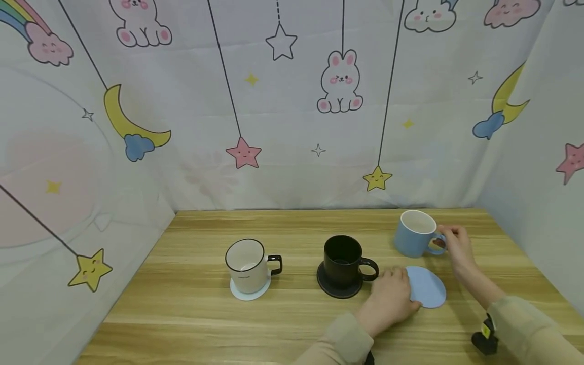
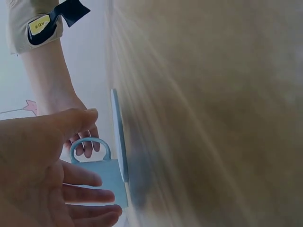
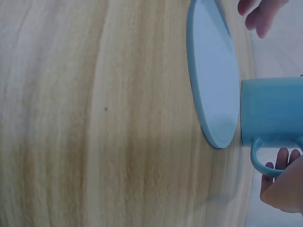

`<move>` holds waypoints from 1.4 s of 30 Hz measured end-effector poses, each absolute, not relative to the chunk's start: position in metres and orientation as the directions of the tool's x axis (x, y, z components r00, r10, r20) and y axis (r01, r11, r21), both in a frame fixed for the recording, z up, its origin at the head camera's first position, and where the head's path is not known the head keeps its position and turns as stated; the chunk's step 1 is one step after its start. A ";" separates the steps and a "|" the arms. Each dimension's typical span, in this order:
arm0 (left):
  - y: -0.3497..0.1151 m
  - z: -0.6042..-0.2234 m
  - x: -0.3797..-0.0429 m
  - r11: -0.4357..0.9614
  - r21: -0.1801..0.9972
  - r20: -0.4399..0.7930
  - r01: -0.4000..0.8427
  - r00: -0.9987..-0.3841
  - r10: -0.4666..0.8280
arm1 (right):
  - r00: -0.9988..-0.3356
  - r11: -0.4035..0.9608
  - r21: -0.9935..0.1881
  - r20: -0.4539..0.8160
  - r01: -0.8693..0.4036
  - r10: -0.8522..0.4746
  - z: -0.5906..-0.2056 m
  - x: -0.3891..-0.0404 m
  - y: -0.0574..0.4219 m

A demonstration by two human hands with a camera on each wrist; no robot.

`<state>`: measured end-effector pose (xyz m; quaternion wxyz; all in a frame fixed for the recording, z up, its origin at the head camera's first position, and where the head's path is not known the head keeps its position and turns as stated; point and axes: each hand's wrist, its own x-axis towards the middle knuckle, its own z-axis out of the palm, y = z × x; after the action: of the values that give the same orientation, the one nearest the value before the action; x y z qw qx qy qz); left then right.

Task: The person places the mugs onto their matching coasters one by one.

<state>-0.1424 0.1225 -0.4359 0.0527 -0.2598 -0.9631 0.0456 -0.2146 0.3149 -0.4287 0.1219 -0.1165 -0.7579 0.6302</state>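
Note:
At the back right, a light blue mug stands upright on the wooden table. My right hand holds its handle, with fingers curled through the loop, as the right wrist view shows of the mug. In front of the mug lies a round light blue coaster, seen nearly edge-on as a coaster in the left wrist view. My left hand is by the coaster's left edge, thumb apart from loosely bent fingers. Nothing shows in its grasp; whether it touches the coaster I cannot tell.
Close to my left hand, a black mug stands on a black coaster, handle to the right. Farther left, a white mug with black rim sits on a pale coaster. A patterned cloth hangs behind the table.

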 end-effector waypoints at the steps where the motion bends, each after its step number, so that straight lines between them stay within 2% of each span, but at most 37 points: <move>1: 0.123 -0.436 -0.143 0.866 -0.106 0.059 0.489 -0.866 0.496 | -0.942 0.193 -0.981 0.037 0.030 0.334 -0.429 -0.215 0.315; 8: 0.128 -0.438 -0.150 0.887 -0.067 -0.028 0.456 -0.890 0.455 | -0.935 0.234 -0.972 0.055 0.031 0.349 -0.429 -0.217 0.315; 14: 0.131 -0.436 -0.152 0.905 -0.055 -0.076 0.422 -0.905 0.418 | -0.949 0.288 -0.956 0.044 0.050 0.311 -0.431 -0.219 0.319; 24: 0.135 -0.436 -0.154 0.923 -0.103 -0.110 0.371 -0.926 0.360 | -0.954 0.205 -0.979 0.056 0.005 0.294 -0.436 -0.220 0.315; 33: 0.141 -0.437 -0.153 0.940 -0.122 -0.171 0.320 -0.939 0.298 | -0.956 0.211 -0.978 0.053 0.010 0.288 -0.439 -0.221 0.317; 42: 0.145 -0.439 -0.153 0.940 -0.127 -0.184 0.318 -0.938 0.293 | -0.958 0.201 -0.979 0.029 0.030 0.286 -0.438 -0.218 0.318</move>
<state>-0.1532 0.1451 -0.4390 -0.0812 -0.1556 -0.9814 0.0774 -0.2185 0.3185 -0.4380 0.1026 -0.1031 -0.7682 0.6234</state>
